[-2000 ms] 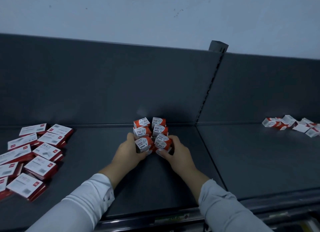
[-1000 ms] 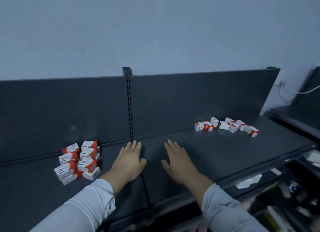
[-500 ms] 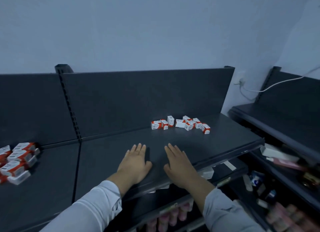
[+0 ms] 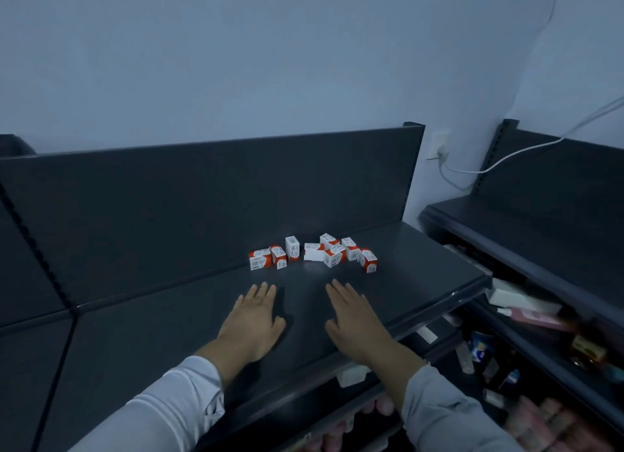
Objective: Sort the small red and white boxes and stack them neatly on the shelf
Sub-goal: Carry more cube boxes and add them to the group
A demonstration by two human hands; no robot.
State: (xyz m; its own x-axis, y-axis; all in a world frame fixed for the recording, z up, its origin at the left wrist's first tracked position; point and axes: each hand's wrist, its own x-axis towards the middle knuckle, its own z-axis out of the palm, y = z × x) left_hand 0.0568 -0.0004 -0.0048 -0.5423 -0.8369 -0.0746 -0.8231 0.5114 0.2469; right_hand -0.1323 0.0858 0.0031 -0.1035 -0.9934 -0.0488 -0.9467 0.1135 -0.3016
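Note:
Several small red and white boxes [image 4: 314, 255] lie in a loose, untidy row near the back panel of the dark grey shelf [image 4: 169, 316], some upright and some tipped. My left hand [image 4: 255, 316] hovers flat over the shelf just in front of the row's left end, fingers extended, holding nothing. My right hand [image 4: 353, 316] is beside it, also flat and empty, a short way in front of the middle of the row. Neither hand touches a box.
The shelf's front edge [image 4: 439, 308] runs diagonally down to the left. A second dark shelf unit [image 4: 540, 228] stands at the right, with a white cable [image 4: 506, 157] plugged into the wall. Lower shelves at the bottom right hold assorted blurred goods [image 4: 526, 320].
The view has swung right, away from the stacked boxes, which have left the frame. Both empty hands have moved right along the shelf, closer to the loose row of boxes.

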